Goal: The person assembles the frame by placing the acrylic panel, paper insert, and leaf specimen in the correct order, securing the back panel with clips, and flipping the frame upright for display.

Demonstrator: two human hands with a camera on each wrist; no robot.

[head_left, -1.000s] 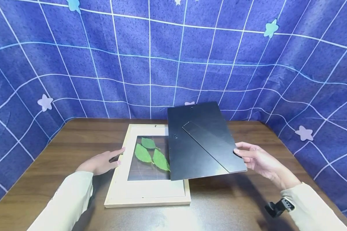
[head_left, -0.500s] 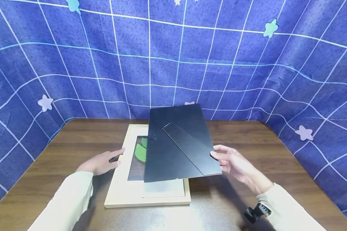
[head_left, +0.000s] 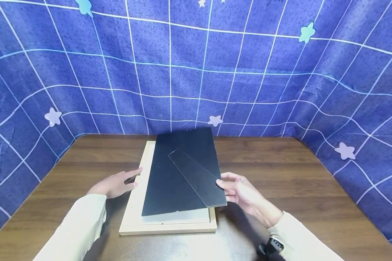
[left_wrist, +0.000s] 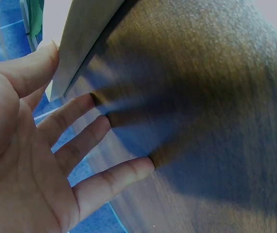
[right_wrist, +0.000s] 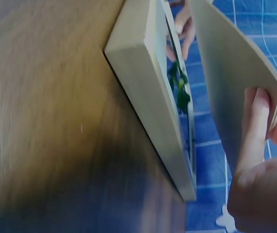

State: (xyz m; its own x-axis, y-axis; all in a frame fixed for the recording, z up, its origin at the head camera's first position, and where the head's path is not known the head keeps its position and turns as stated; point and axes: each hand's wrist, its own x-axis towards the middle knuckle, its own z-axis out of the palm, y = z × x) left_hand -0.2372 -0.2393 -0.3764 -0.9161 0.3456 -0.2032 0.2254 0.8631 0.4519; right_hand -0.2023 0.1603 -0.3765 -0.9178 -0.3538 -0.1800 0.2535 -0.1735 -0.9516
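A pale wooden picture frame (head_left: pixel 168 229) lies back side up on the table, with a white inner sheet (head_left: pixel 183 217) showing at its near end. Over it, tilted and askew, hangs a black backing board (head_left: pixel 163 192) with a flat easel stand (head_left: pixel 191 175). My right hand (head_left: pixel 245 192) pinches the board's right edge, thumb on top and fingers beneath. Beneath the raised board, green leaves (right_wrist: pixel 181 90) show in the right wrist view; the head view hides them. My left hand (head_left: pixel 114 184) rests at the frame's left side, thumb and index at its edge, other fingers spread on the table.
The brown wooden table (head_left: pixel 281 170) carries the frame near its middle. Behind it and at both sides hangs a blue curtain (head_left: pixel 186 79) with a white grid and stars. A small black device (head_left: pixel 270 248) sits at the right cuff.
My right hand has carried the backing board left and lower, over the frame, and the leaves have gone out of the head view. The left hand and the frame have stayed in place.
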